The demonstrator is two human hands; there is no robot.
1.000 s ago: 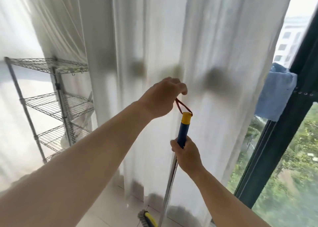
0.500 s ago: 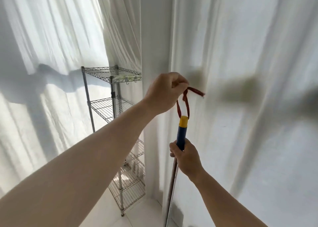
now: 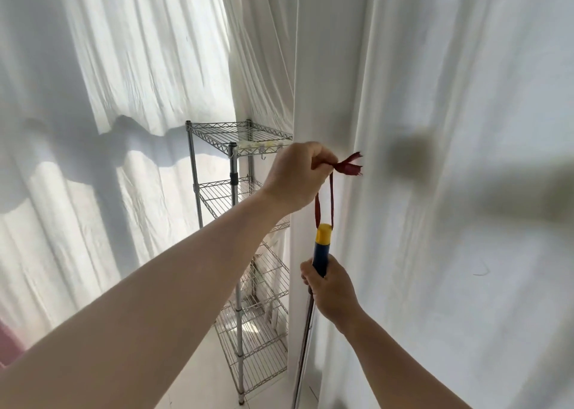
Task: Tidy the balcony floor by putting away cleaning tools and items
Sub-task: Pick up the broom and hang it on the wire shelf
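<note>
Left hand raised, fingertips pinched; right hand lower, fingers curled.

Wire shelf stands in the corner, left of a wall edge | curtains hang behind and right | left hand above right hand on pole | ribbon loop between them.
</note>
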